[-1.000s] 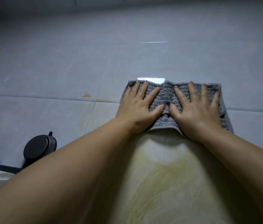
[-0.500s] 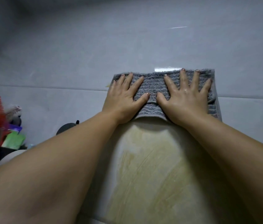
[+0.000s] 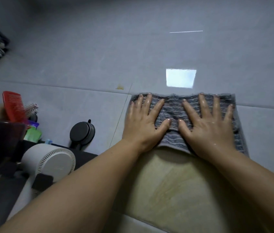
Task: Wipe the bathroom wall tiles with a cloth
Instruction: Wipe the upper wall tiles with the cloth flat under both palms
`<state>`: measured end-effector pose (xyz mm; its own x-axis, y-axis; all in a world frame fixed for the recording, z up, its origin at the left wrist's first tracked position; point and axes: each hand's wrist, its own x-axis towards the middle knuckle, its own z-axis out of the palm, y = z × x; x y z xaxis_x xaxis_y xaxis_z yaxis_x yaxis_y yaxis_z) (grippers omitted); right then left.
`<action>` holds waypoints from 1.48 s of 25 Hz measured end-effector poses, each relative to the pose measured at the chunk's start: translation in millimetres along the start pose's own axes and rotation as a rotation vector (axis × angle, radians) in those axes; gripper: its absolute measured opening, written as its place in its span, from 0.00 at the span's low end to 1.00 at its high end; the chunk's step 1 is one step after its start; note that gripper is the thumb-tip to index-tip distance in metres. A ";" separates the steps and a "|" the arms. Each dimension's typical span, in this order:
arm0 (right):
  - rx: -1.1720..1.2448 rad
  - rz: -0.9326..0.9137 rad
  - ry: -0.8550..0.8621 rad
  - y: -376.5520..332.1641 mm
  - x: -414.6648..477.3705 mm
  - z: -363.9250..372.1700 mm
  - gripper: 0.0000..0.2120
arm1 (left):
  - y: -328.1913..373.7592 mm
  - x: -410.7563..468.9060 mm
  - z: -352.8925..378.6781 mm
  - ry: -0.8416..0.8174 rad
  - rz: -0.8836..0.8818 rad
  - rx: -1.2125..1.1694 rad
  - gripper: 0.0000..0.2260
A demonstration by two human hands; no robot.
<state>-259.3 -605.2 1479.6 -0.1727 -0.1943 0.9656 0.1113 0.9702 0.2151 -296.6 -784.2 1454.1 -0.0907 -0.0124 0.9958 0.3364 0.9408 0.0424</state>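
Left hand (image 3: 143, 125) and right hand (image 3: 208, 126), fingers spread flat, press the grey cloth (image 3: 175, 115) against the wall tiles (image 3: 99, 56), gripping nothing.

Both hands flat on the cloth (image 3: 175, 113) against the wall tiles (image 3: 99, 56), left hand (image 3: 144, 121) and right hand (image 3: 208, 126) side by side, thumbs nearly touching. Off to the left: suction hook (image 3: 82, 132) on the wall, round appliance (image 3: 52, 159) below it, comb (image 3: 13, 105) further left.
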 end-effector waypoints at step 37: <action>0.085 -0.033 0.059 -65.0 -65.6 18.2 0.30 | -38.9 -85.8 3.4 0.013 -0.067 0.004 0.31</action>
<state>-272.9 -652.9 1399.7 -0.1166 -0.2324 0.9656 0.0228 0.9714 0.2365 -305.1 -818.6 1366.8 -0.1004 -0.0798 0.9917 0.3260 0.9391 0.1086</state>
